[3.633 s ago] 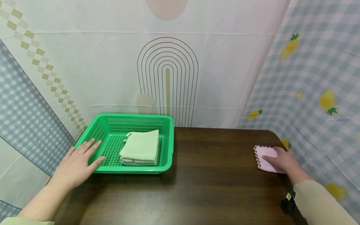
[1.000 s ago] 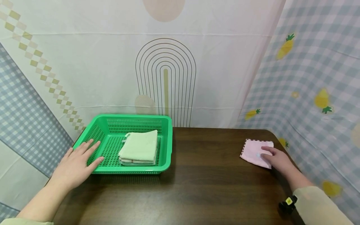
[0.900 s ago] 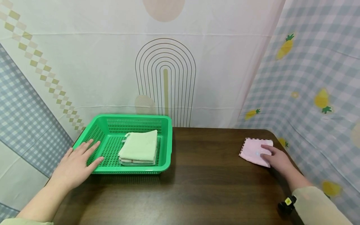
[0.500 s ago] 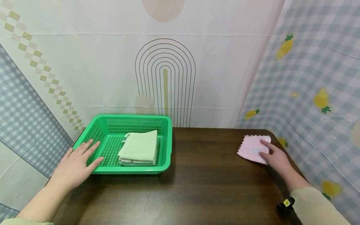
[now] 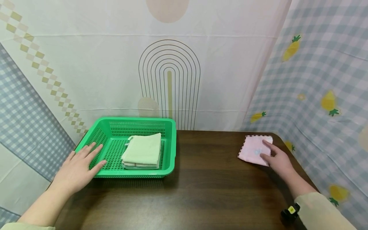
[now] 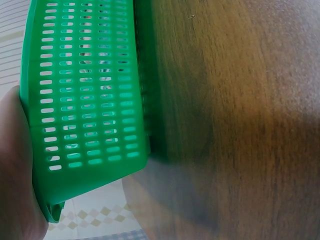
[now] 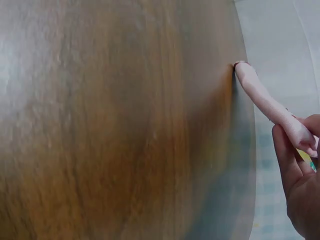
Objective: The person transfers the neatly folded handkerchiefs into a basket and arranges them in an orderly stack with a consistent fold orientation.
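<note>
My right hand (image 5: pixel 279 159) pinches a folded pink washcloth (image 5: pixel 251 152) by its near right side, thumb below and fingers above in the right wrist view. The washcloth (image 7: pixel 267 105) has a dark checkered edging and a small pale blue motif, and in that view its far end dips toward the wood. My left hand (image 5: pixel 76 167) lies over the left front corner of a green plastic basket (image 5: pixel 135 173), fingers spread and straight. Inside the basket, toward its right, sits a stack of folded cloths (image 5: pixel 142 149) with a pale yellow-green one on top.
Both the basket and the hands are over a dark brown wooden table (image 5: pixel 207 191). A white patterned curtain (image 5: pixel 224 80) hangs along the back edge, and a checked curtain with fruit prints (image 5: pixel 313 95) closes off the right side.
My right hand has carried the pink washcloth from the table's right edge leftward and slightly toward the back, and more of the cloth shows. The left hand and basket have stayed put.
</note>
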A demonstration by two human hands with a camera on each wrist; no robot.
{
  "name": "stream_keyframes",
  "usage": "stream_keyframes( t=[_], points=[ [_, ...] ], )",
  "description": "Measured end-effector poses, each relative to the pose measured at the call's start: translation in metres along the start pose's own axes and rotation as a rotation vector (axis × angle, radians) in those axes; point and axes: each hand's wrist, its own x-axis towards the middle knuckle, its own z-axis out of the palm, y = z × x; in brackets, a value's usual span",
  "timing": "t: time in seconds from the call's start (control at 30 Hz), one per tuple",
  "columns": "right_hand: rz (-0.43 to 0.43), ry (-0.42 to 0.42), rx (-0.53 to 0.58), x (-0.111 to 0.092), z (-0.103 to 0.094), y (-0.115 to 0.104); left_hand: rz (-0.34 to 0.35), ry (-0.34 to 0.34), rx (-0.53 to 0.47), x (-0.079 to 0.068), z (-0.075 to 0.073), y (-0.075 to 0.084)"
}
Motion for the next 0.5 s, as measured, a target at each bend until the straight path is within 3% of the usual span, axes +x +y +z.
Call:
stream_keyframes(
  t=[0.5],
  points=[
    [-0.107,0.018,0.098,-0.010,0.009,-0.026,-0.007,-0.013,-0.005,0.000,-0.001,0.000]
  ],
)
